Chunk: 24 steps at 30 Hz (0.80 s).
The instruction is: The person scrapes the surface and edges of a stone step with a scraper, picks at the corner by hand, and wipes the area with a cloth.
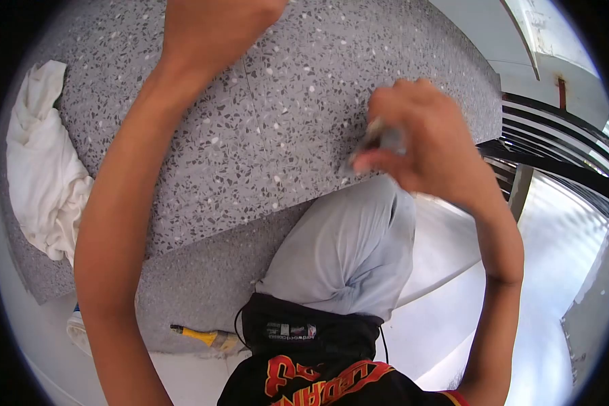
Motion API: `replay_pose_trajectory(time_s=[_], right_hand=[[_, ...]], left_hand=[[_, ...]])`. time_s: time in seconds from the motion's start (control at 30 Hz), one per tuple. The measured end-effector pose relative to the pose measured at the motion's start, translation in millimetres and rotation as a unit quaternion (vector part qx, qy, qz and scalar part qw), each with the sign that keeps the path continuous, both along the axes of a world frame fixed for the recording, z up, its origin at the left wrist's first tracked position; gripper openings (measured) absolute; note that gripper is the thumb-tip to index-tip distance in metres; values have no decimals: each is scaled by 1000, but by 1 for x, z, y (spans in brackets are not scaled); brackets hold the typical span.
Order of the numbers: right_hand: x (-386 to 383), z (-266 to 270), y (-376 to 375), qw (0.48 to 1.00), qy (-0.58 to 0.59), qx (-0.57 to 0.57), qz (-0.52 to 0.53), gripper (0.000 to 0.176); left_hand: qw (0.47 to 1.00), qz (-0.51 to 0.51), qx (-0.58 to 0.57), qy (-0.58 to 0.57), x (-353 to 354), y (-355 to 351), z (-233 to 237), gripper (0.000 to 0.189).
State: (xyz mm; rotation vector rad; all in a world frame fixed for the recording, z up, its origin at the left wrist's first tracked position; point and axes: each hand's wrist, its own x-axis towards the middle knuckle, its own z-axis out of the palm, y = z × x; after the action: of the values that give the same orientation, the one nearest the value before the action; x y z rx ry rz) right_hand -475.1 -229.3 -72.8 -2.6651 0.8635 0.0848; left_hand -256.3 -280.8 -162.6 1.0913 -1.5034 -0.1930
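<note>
My right hand (430,139) is closed around a small grey, flat-looking object (372,143), held between thumb and fingers just over the speckled grey stone slab (277,135). Motion blurs the object, and I cannot tell its kind. Higher up on the left, my left hand (220,24) reaches over the same slab, with its fingers cut off by the top of the view. Below both hands, a leg in light grey trousers (338,250) is bent against the slab's front edge.
A crumpled white cloth (44,169) lies at the slab's left end. On the lower step (189,291) rests a yellow-handled tool (206,336) with a dark tip. Black metal railings (555,152) stand at the right, past the slab's end. Part of a shoe (78,331) shows at lower left.
</note>
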Motion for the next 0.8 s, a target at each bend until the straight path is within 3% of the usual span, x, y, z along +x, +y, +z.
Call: replay_pose_trajectory(time_s=[0.1,0.2,0.57,0.67,0.73,0.8], right_hand=[[2,-3,4,998,13,-13,-54,36],[8,3,5,999,1,-24,-22,36],[3,10,11,1000,4,-29,9,40],[-11,18,31,997,-61,-38,-38,37],[-21,20,55,978,-91,-139,-128,26],[-21,19,77,983,-72,-134,-99,24]], left_hand=[[996,10,86,4,-3,14,18,16],[1000,-6,-4,0,0,-1,-3,16],[1000,8,9,-19,0,-1,1,17],[999,16,23,-23,0,0,0,17],[999,23,29,-27,1,2,3,17],[1000,1,22,-14,1,8,8,18]])
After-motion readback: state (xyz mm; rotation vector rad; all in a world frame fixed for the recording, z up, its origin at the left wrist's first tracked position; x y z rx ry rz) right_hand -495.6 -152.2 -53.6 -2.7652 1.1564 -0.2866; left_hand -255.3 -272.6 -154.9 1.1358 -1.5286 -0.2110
